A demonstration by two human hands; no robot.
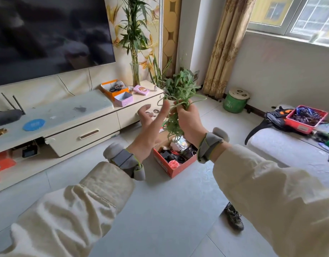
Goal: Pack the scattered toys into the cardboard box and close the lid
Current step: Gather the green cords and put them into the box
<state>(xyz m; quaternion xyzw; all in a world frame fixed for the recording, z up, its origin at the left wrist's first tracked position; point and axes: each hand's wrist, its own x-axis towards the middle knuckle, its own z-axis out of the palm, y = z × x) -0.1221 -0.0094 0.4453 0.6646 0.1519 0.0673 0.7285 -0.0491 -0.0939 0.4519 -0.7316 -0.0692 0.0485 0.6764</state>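
Right hand (187, 117) clenched round tangled green cord bundle (171, 127), held above open red cardboard box (165, 164) of toys on grey tiled floor (160, 210), left hand (150, 127) released, fingers spread, just beside the cord.

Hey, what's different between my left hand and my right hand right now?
The right hand grips a tangle of green cord; the left hand holds nothing. The right hand's fingers are curled, while the left hand's are straight and spread, palm turned toward the cord. Both are raised above the open cardboard box on the floor, and both wrists wear grey bands.
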